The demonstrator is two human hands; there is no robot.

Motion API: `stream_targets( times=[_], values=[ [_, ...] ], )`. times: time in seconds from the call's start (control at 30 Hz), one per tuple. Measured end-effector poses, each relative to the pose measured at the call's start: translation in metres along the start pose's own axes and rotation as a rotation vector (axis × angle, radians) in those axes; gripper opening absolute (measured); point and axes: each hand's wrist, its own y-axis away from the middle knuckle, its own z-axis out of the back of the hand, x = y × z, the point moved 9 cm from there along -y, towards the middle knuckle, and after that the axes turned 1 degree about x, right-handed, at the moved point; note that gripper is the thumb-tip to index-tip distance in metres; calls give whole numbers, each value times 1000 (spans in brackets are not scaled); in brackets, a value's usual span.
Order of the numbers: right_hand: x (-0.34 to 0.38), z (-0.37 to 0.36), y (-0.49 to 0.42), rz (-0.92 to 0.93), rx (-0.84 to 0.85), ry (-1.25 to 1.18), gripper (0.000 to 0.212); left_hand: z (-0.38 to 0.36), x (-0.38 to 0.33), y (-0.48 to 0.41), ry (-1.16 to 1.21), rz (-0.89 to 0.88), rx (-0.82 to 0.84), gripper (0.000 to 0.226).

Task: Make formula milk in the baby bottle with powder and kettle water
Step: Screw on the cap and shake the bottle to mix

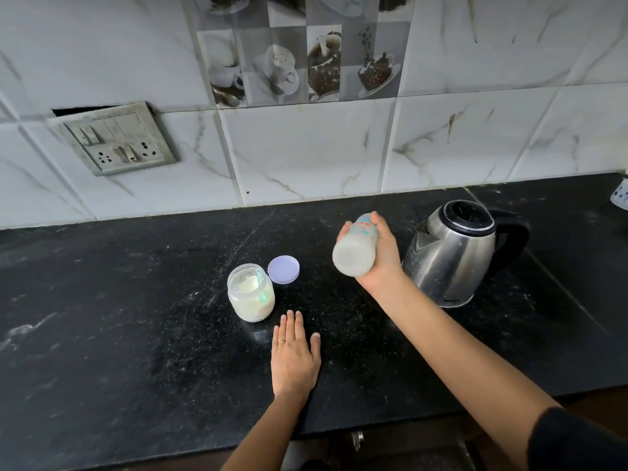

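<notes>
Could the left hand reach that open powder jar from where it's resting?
Probably yes. The left hand lies flat on the counter close beside the jar, with nothing between them; the right hand holds the bottle off to the side.

Black countertop, switch panel on tiled wall

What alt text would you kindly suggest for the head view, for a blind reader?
A person's right hand grips a milky baby bottle tilted above a black counter, beside a steel kettle; the left hand rests flat near an open powder jar and its lid.
</notes>
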Motion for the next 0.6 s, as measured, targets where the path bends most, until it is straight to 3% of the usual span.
stream_targets(
  times=[0.17, 0.33, 0.4, 0.5, 0.6],
  values=[
    [-25, -10, 18, -43, 268, 338, 54, 0, -1, 0, 13, 1, -14, 76],
    [0, 2, -10, 51, -16, 55, 20, 2, -1, -1, 16, -1, -14, 61],
    [-17, 4, -5, -26, 41, 149, 22, 1, -1, 0, 10, -7, -14, 61],
    [-39, -1, 8, -96, 198, 349, 47, 1, -2, 1, 7, -5, -14, 68],
    [-28, -9, 0, -52, 123, 219, 32, 2, -2, 0, 15, -9, -28, 77]
  ],
)
